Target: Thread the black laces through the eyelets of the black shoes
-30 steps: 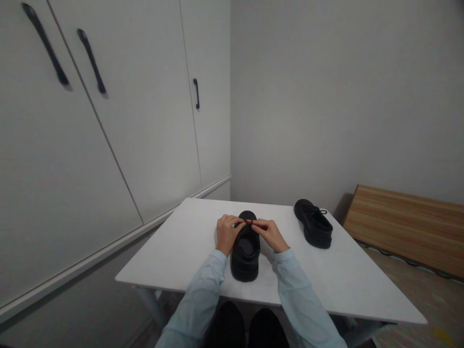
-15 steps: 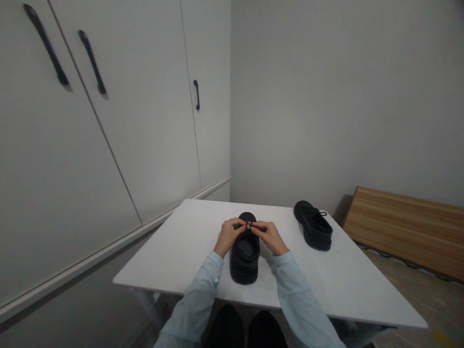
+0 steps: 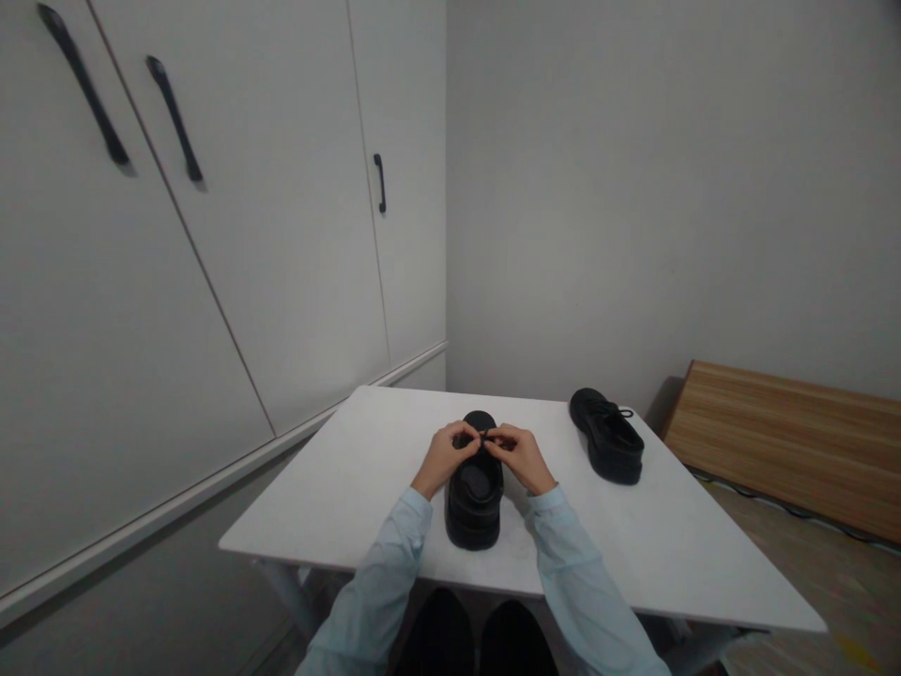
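Note:
A black lace-up shoe (image 3: pixel 474 521) stands on the white table in front of me, its toe pointing away and its heel toward me. Over its lacing my left hand (image 3: pixel 449 454) is closed in a pinch on the black shoelace (image 3: pixel 483 436). From the other side my right hand (image 3: pixel 519 455) pinches the same lace, the fingertips of both hands almost meeting. How the lace is looped between them is too small to make out. The fingers hide much of the shoe's upper front.
A second black shoe (image 3: pixel 606 437), its lace tied in a bow, stands at the table's back right. The white table (image 3: pixel 338 488) has its far edge near the wall. White cabinets (image 3: pixel 282 235) line the left, and a wooden panel (image 3: pixel 781 432) leans at the right.
The fingertips have shifted slightly at the lace, and the small loops that showed between them look drawn in closer. The shoe stays where it was.

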`<state>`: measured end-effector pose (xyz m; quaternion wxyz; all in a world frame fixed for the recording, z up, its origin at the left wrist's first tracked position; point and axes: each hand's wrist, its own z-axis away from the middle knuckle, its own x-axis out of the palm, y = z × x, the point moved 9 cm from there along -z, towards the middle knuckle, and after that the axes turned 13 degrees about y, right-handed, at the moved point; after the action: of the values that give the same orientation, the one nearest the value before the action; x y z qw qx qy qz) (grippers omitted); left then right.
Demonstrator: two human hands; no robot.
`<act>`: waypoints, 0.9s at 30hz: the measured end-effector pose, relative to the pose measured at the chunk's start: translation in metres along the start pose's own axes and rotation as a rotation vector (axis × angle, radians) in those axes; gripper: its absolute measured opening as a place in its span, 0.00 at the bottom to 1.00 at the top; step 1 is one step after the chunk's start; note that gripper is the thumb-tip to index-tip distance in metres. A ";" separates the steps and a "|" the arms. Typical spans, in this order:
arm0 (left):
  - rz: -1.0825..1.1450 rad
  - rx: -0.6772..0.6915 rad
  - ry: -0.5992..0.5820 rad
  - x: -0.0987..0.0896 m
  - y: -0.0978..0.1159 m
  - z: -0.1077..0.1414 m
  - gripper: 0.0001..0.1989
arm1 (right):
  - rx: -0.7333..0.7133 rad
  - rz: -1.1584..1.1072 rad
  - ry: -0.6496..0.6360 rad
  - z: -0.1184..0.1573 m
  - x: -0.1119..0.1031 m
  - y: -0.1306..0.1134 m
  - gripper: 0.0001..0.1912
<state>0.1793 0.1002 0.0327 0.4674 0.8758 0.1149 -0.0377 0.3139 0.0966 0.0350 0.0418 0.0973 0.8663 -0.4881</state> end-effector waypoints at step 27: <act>0.014 -0.147 0.067 -0.005 -0.022 0.002 0.08 | 0.392 -0.157 -0.029 0.004 0.004 0.035 0.09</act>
<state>0.1695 0.1091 0.0147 0.5267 0.8405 0.1267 0.0035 0.3176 0.1116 0.0029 -0.0038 0.0287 0.7591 -0.6504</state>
